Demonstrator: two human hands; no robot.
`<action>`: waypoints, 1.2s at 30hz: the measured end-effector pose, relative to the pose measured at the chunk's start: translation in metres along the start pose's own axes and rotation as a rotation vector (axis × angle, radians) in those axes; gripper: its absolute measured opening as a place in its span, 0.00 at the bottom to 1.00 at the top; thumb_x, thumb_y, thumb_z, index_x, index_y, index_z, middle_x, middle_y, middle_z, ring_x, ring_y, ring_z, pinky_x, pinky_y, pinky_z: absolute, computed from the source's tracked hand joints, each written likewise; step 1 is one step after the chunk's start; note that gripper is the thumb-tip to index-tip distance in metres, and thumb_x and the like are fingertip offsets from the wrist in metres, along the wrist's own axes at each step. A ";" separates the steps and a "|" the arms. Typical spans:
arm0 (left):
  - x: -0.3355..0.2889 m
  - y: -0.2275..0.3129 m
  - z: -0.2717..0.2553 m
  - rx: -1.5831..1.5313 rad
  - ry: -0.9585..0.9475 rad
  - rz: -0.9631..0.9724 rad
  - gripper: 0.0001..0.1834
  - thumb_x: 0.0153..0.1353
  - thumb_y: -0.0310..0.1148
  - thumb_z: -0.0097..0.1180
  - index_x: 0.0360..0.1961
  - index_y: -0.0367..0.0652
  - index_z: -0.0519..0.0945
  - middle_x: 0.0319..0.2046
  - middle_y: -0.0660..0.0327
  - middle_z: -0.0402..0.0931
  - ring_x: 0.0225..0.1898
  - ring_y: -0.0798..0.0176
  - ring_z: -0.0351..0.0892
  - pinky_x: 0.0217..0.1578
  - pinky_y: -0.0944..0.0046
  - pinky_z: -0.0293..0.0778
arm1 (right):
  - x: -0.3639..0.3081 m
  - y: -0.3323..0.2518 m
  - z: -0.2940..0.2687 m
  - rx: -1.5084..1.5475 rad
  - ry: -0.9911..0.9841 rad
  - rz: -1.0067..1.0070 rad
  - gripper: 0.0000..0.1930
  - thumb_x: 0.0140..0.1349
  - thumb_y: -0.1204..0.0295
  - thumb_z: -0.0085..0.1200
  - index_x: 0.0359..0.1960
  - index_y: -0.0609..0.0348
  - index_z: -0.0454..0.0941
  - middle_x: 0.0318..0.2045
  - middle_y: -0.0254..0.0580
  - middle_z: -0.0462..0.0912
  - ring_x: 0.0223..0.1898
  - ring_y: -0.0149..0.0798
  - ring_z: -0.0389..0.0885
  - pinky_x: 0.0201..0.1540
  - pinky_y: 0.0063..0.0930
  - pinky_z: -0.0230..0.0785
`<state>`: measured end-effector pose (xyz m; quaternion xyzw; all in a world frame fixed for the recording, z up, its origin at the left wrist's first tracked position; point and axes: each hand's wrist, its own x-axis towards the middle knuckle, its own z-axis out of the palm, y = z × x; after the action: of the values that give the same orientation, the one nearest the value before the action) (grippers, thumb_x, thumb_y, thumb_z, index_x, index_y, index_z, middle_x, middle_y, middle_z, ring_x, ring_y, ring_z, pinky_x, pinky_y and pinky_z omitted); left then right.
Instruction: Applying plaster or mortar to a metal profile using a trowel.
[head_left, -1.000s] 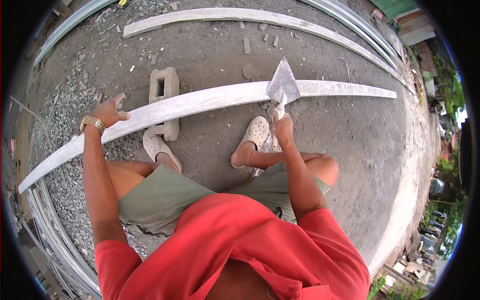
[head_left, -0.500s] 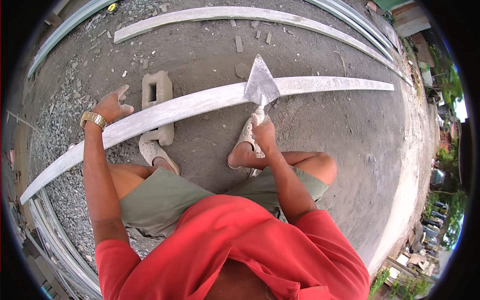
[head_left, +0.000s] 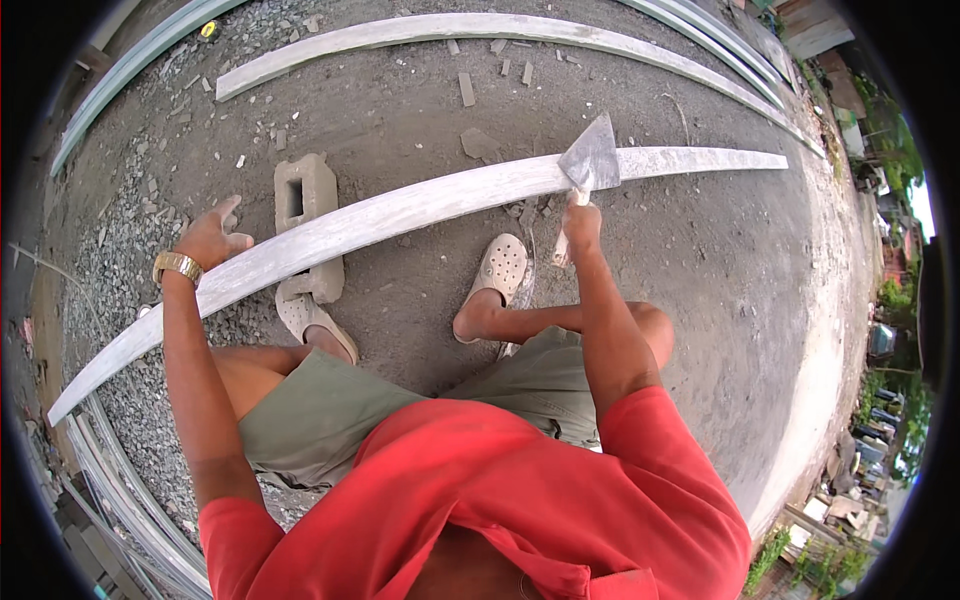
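A long, whitish plank (head_left: 430,198) lies across in front of me, its left part passing over a hollow concrete block (head_left: 318,188). My right hand (head_left: 581,224) is closed round the handle of a pointed masonry trowel (head_left: 592,160). The grey blade overlaps the plank right of its middle, tip pointing away from me. My left hand (head_left: 208,236), with a gold watch (head_left: 178,266) at the wrist, is at the plank's far edge, left of the block. Its fingers and thumb are apart with nothing between them; whether it touches the plank I cannot tell.
Another pale plank (head_left: 400,30) lies farther off on the ground. Metal channels (head_left: 120,75) sit at far left, others (head_left: 700,45) at far right, more (head_left: 120,490) at near left. Gravel (head_left: 130,235) covers the left side; a tape measure (head_left: 208,29) lies far left.
My right hand and the trowel have moved right along the plank, and the blade now tilts more to the right. My left hand stays near the same place, fingers still apart.
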<state>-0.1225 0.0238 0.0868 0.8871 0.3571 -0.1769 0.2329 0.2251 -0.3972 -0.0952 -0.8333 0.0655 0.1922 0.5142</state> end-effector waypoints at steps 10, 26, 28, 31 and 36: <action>0.032 0.018 0.005 -0.087 0.008 0.199 0.46 0.47 0.41 0.65 0.67 0.44 0.58 0.55 0.40 0.70 0.57 0.47 0.71 0.57 0.57 0.65 | 0.016 0.051 -0.016 -0.042 0.197 -0.147 0.24 0.64 0.55 0.49 0.30 0.72 0.75 0.23 0.60 0.79 0.26 0.56 0.79 0.30 0.43 0.69; 0.019 0.020 -0.001 -0.088 0.031 0.151 0.46 0.47 0.42 0.65 0.66 0.45 0.59 0.54 0.43 0.72 0.58 0.48 0.71 0.57 0.56 0.65 | -0.002 0.045 -0.004 0.029 0.179 -0.118 0.22 0.63 0.56 0.50 0.32 0.70 0.76 0.24 0.57 0.80 0.29 0.55 0.81 0.33 0.43 0.70; 0.022 0.019 -0.002 -0.009 0.023 0.113 0.46 0.47 0.43 0.65 0.67 0.46 0.59 0.54 0.43 0.72 0.58 0.47 0.70 0.57 0.56 0.65 | -0.006 0.057 0.012 -0.051 0.162 -0.174 0.19 0.64 0.58 0.49 0.33 0.68 0.74 0.22 0.53 0.78 0.23 0.46 0.79 0.27 0.38 0.69; 0.020 0.016 -0.004 -0.013 0.013 0.043 0.46 0.47 0.43 0.65 0.67 0.46 0.59 0.54 0.42 0.71 0.58 0.47 0.70 0.57 0.56 0.65 | -0.079 0.056 0.062 -0.274 0.056 -0.229 0.23 0.63 0.55 0.50 0.36 0.71 0.74 0.27 0.63 0.79 0.33 0.61 0.79 0.38 0.46 0.69; 0.024 0.013 0.003 0.020 0.036 0.166 0.45 0.47 0.42 0.65 0.67 0.45 0.59 0.56 0.42 0.70 0.58 0.49 0.71 0.57 0.56 0.65 | -0.089 0.041 0.056 -0.324 -0.020 -0.242 0.22 0.62 0.55 0.51 0.37 0.69 0.75 0.31 0.66 0.79 0.37 0.65 0.78 0.41 0.50 0.68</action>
<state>-0.0970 0.0272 0.0762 0.9189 0.2847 -0.1448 0.2314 0.1172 -0.3748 -0.1170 -0.9049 -0.0717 0.1453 0.3935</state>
